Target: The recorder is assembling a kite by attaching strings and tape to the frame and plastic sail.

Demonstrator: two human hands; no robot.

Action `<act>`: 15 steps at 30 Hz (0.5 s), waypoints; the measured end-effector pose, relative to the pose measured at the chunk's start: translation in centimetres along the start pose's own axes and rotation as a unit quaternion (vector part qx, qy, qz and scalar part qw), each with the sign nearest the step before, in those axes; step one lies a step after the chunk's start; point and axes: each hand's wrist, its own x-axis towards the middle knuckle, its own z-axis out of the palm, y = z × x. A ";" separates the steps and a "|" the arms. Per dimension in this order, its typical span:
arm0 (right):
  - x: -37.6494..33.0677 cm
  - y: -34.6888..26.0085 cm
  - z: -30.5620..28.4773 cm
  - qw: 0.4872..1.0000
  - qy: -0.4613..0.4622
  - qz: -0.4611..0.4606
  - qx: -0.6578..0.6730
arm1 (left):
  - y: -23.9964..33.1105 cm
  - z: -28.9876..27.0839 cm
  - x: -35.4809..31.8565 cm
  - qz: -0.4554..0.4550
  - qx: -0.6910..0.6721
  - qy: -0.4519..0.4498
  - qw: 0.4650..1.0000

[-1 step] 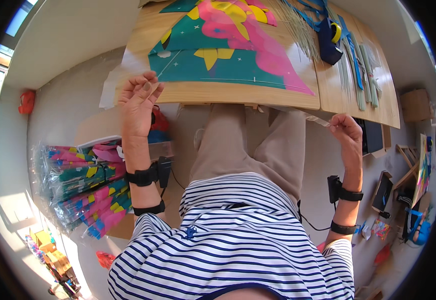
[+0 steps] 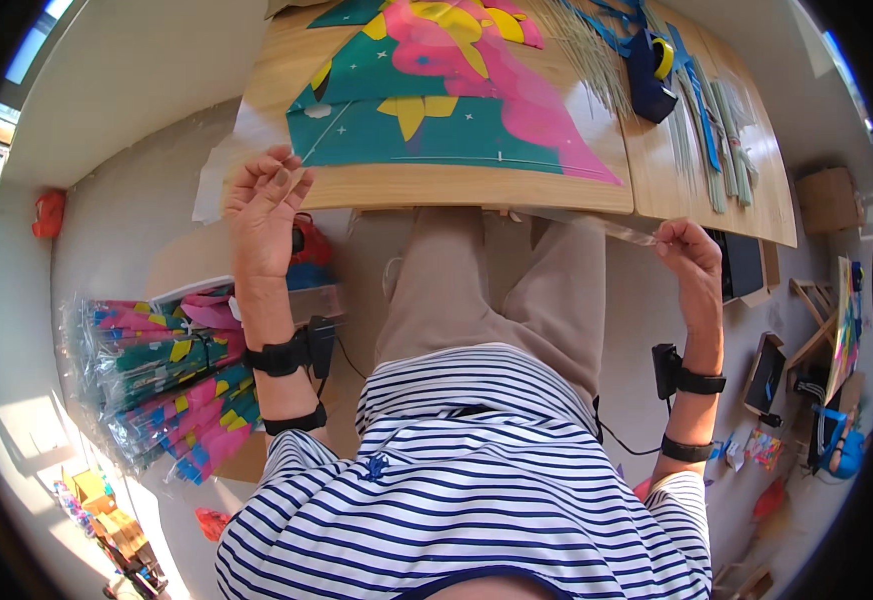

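Note:
A teal, pink and yellow printed kite sheet [image 2: 437, 130] lies flat near the table's front edge. One thin white rod [image 2: 437, 158] runs along its near edge, and another slants at its left corner. Beside that corner is my left hand [image 2: 262, 215], palm partly up, fingers curled and thumb bent in. What its fingertips hold, if anything, is too small to make out. Off the front edge at the right, my right hand [image 2: 692, 250] pinches the end of a clear, shiny strip [image 2: 629, 233]. The strip stretches left past my knees, where I lose sight of it.
A dark blue tape dispenser [image 2: 649, 85] with a yellow roll stands at the table's back right. Bundles of thin pale rods [image 2: 732, 140] lie beside it. Wrapped, folded colourful kites [image 2: 172, 370] are at my left. A cardboard box [image 2: 829, 200] sits on the right.
The whole view has shifted slightly, so the table and kite sit a little further left. My left hand is slightly lower and further left; the right hand still pinches the strip.

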 end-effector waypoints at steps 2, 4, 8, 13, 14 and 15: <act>0.5 0.2 -0.1 1.000 0.007 0.008 0.000 | -0.2 -1.3 0.3 0.023 0.042 0.011 0.999; 0.9 0.4 -0.4 1.000 0.015 0.014 0.002 | -0.5 -1.6 0.5 0.012 0.024 -0.009 1.000; 1.9 0.6 -0.5 0.998 0.000 0.026 0.062 | -1.0 -1.7 1.1 0.012 0.026 -0.021 0.999; 3.2 1.0 0.0 0.998 0.013 0.030 0.048 | -1.1 -1.4 1.1 0.010 0.039 -0.009 0.999; 3.4 1.2 0.0 0.998 0.008 0.030 0.049 | -1.0 -1.5 1.0 0.009 0.041 0.001 0.999; 3.7 1.4 0.1 0.998 0.013 0.032 0.043 | -1.2 -1.5 0.9 0.010 0.043 0.006 0.999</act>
